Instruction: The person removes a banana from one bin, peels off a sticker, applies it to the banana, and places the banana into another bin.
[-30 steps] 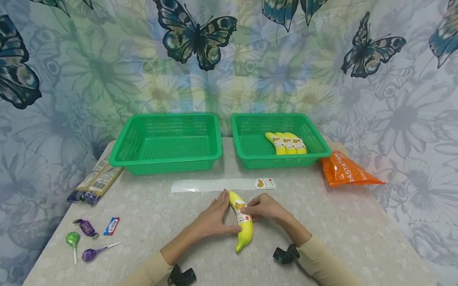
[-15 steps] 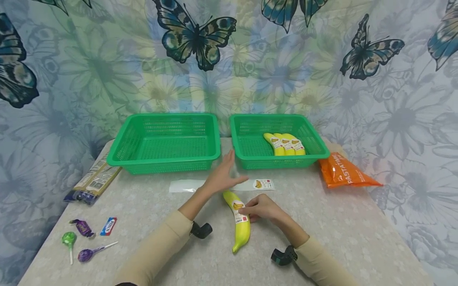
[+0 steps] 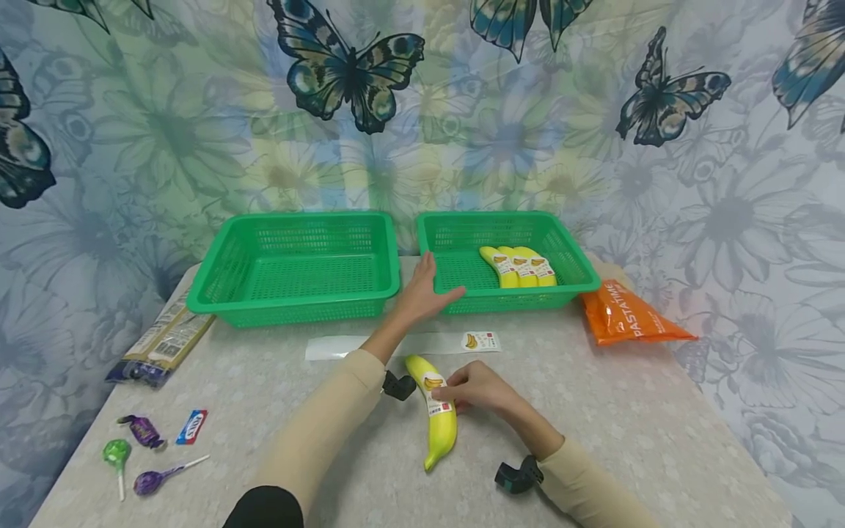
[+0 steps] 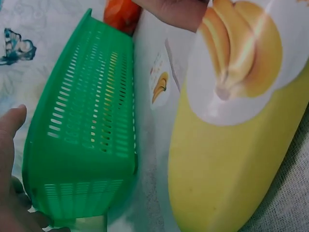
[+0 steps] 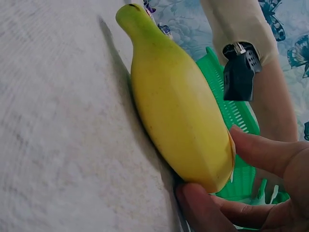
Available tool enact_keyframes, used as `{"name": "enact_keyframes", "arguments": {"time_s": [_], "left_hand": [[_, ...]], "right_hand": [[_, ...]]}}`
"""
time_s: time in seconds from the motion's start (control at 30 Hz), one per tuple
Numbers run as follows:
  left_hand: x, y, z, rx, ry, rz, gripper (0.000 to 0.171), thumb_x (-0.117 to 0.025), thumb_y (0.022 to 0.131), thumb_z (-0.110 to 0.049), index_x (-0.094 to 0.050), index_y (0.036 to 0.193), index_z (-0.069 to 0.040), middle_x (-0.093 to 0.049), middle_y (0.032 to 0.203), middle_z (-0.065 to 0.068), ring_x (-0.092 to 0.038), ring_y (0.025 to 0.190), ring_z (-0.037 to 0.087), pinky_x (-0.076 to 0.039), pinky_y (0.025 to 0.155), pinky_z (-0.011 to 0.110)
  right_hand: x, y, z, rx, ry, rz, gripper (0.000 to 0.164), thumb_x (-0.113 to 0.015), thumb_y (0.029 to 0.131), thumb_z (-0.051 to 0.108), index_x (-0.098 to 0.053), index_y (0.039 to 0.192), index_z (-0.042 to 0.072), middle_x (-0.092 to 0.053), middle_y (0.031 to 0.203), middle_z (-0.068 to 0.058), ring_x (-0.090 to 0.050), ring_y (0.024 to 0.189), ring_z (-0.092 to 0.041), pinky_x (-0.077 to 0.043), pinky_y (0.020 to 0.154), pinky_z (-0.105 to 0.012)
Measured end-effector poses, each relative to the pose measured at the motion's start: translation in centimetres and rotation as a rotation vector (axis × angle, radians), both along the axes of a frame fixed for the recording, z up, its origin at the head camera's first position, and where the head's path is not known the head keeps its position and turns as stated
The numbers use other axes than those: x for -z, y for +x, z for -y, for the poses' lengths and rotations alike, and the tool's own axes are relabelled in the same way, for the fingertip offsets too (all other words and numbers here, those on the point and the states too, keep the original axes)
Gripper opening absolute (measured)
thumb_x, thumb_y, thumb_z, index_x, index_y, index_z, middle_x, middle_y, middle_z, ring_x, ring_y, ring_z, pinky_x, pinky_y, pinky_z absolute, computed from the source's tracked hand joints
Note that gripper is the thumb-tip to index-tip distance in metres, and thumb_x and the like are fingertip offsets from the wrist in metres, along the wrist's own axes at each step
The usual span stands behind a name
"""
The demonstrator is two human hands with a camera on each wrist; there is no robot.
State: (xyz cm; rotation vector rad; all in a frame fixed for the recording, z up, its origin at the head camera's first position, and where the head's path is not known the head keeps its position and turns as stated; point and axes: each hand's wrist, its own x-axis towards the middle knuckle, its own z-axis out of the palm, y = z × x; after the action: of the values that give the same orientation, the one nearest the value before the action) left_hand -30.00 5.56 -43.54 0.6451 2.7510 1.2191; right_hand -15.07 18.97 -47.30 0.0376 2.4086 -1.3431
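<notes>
A yellow banana (image 3: 441, 433) with a banana-picture label lies on the table, its tip pointing toward the person. My right hand (image 3: 478, 389) pinches its right side, the thumb (image 5: 260, 150) on the label edge and the other fingers low against the banana. At the front left corner of the right green basket (image 3: 508, 299), my left hand (image 3: 419, 293) reaches forward, fingers extended and thumb apart. Whether it touches the rim cannot be told. Several labelled bananas (image 3: 518, 270) lie side by side in that basket. Behind the loose banana is a white backing strip (image 3: 422, 343) with one label (image 3: 480, 341).
Another green basket (image 3: 297, 312) stands at the back left. An orange bag (image 3: 627, 312) lies right of the baskets and a tan packet (image 3: 161, 337) far left. Front left are lollipops (image 3: 117, 455), a purple-wrapped candy (image 3: 141, 431) and a small blue-red packet (image 3: 191, 427).
My left hand has left the banana and moved forward to the right basket's corner. The right hand keeps its pinch on the banana. The head view has shifted slightly.
</notes>
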Motion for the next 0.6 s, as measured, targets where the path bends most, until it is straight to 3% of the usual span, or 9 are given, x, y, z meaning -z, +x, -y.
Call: {"name": "enact_keyframes", "arguments": {"time_s": [0.27, 0.6], "left_hand": [[0.30, -0.69, -0.39, -0.015, -0.047, -0.017, 0.107, -0.053, 0.085, -0.071, 0.002, 0.158, -0.016, 0.008, 0.166, 0.000, -0.004, 0.154, 0.027, -0.021, 0.118, 0.061], [0.19, -1.13, -0.46, 0.002, -0.041, 0.030, 0.109, -0.052, 0.084, -0.074, 0.003, 0.158, -0.015, 0.016, 0.165, -0.003, -0.015, 0.151, 0.033, -0.030, 0.115, 0.059]], "right_hand": [[0.04, 0.03, 0.15, -0.009, 0.002, -0.023, 0.030, -0.079, 0.080, 0.033, -0.076, 0.088, 0.004, -0.069, 0.074, -0.001, -0.063, 0.063, -0.013, -0.054, 0.058, -0.027], [0.11, 0.00, 0.25, 0.007, 0.016, -0.018, 0.031, -0.080, 0.079, 0.034, -0.076, 0.088, 0.004, -0.068, 0.073, -0.002, -0.062, 0.061, -0.013, -0.053, 0.056, -0.026]]}}
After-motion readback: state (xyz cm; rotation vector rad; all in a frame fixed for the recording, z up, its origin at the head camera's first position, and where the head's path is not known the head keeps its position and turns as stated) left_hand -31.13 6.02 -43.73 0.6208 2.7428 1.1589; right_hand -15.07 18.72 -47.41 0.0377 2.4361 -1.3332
